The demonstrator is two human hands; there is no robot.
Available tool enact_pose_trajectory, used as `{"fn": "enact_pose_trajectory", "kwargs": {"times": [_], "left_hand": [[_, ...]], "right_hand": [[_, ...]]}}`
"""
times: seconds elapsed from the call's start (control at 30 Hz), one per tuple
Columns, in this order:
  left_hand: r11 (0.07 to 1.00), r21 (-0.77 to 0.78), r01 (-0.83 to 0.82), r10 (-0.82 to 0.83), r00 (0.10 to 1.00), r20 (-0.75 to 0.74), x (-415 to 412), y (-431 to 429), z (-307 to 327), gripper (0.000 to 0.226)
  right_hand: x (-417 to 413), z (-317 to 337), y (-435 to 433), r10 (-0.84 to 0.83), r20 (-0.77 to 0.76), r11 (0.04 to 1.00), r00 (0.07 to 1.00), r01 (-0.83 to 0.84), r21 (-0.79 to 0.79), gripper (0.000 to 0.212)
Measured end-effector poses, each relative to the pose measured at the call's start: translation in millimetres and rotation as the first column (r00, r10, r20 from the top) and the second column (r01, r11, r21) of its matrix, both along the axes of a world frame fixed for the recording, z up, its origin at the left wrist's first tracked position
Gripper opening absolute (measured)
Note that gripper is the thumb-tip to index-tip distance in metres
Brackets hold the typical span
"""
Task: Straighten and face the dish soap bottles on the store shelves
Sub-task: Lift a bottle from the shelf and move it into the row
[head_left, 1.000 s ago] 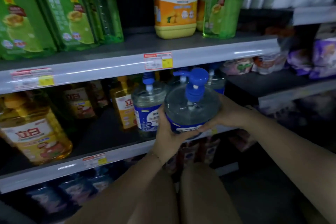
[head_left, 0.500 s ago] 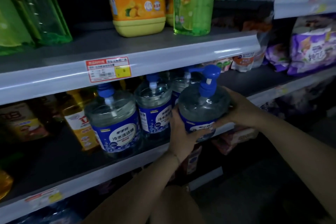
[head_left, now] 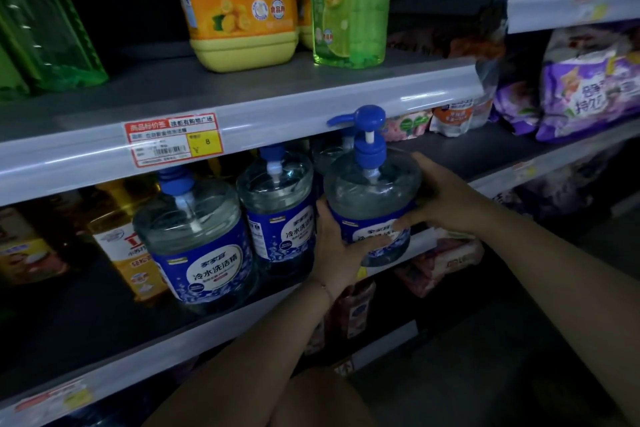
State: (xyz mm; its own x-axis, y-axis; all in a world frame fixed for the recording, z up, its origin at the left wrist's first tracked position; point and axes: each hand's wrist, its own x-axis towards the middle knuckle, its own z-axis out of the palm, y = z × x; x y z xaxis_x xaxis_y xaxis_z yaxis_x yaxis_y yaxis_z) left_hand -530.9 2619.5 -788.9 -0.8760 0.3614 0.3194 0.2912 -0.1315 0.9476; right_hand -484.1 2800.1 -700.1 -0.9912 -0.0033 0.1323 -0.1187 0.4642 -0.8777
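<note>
Two-handed hold: left hand (head_left: 337, 248) and right hand (head_left: 446, 199) grip pump bottle (head_left: 372, 189) at shelf (head_left: 69, 322) edge.
Its label (head_left: 369, 229) is mostly under fingers (head_left: 375, 242); bottles behind it (head_left: 330, 152) sit in shadow, unreadable.

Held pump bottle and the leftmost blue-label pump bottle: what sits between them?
Head view: the middle bottle, standing upright, plus the left hand gripping the held bottle.

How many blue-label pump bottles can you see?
4: left bottle and middle bottle on the shelf, held bottle to their right, rear bottle behind it; more may be hidden.
</note>
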Motion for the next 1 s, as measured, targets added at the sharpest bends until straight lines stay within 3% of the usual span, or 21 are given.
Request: {"fn": "enact_pose_trajectory", "kwargs": {"times": [0.4,0.6,0.77,1.0], "left_hand": [[1.000,-0.028,0.006,-0.007,0.999,-0.033,-7.2,44.1,1.6,0.091],[0.996,-0.064,-0.059,0.053,0.995,-0.082,-5.2,27.3,0.9,0.096],[0.990,-0.037,-0.136,0.133,0.989,-0.067,-6.2,4.6,0.7,0.087],[0.972,-0.077,-0.222,0.217,0.973,-0.074,-12.1,7.9,-2.1,0.094]], "right_hand": [[8.5,-9.4,27.1,-0.135,-0.113,0.990,0.984,0.139,0.028,0.096],[10.0,-14.5,18.4,-0.102,-0.153,0.995,0.983,0.104,0.007,0.099],[-4.1,-16.9,-4.7,-0.036,-0.153,0.999,0.988,0.036,-0.003,0.096],[-23.6,-24.3,-9.7,-0.037,-0.091,0.999,0.995,0.034,-0.029,0.098]]}}
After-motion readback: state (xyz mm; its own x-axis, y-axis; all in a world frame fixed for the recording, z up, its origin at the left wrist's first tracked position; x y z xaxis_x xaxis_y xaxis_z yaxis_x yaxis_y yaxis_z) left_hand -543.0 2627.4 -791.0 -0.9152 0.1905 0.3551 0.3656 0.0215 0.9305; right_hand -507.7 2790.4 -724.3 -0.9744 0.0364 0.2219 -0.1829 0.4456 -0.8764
